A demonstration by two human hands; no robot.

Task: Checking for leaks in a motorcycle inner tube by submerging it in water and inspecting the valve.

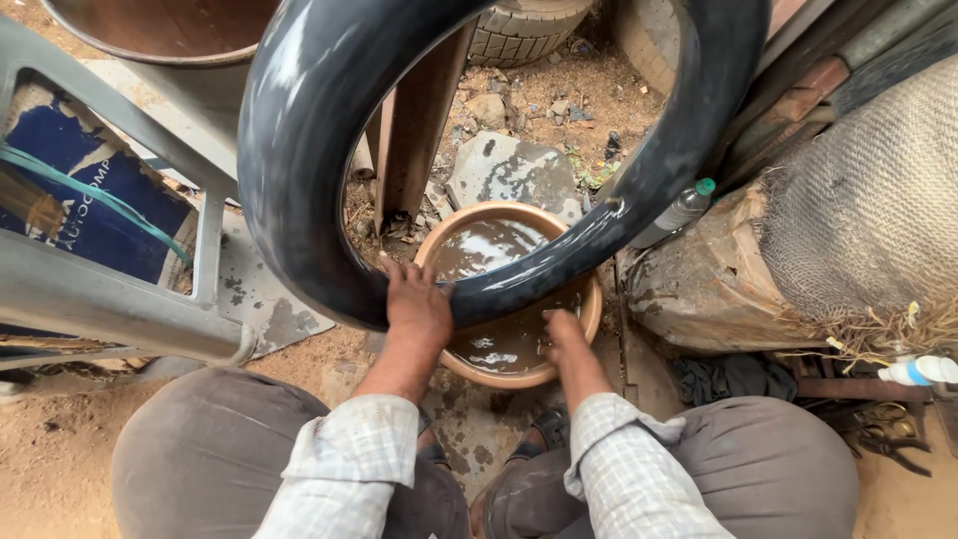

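1. The black inner tube (299,180) is pressed down by the left hand (417,309), fingers spread flat over its lower arc.
2. The right hand (564,334) is held under the tube at the waterline; its grip cannot be told.
3. The lower arc is dipped in the brown basin (589,309) of muddy water: a wetting step, by judgement. Turning the tube appears called for.
4. The grey frame (110,299) at left, the sack (868,220) and bottle (679,212) at right crowd it.
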